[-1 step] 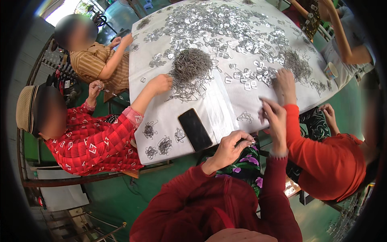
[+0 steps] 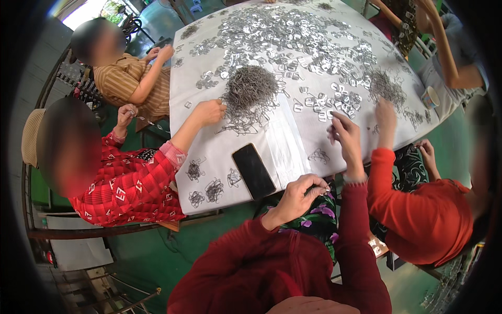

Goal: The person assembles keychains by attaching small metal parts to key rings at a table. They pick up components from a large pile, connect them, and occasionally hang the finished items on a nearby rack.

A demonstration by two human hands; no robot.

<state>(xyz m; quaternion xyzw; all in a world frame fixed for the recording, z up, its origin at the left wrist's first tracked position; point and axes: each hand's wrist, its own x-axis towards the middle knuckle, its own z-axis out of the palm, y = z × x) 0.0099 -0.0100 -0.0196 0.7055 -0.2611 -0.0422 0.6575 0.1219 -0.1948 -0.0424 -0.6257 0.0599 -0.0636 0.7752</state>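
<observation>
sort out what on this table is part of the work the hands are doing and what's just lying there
In the work:
- left hand, pinching a small piece at the table edge
- right hand, raised over the table
- flat metal pieces
- wire pile
- small wire bundles

Lying about:
- black phone
- paper cup

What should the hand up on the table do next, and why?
Probably dip the right hand onto the flat metal pieces just ahead and pick one up. Its fingers seem empty and raised over the white table, while the left hand waits at the table edge, pinched shut.
</observation>
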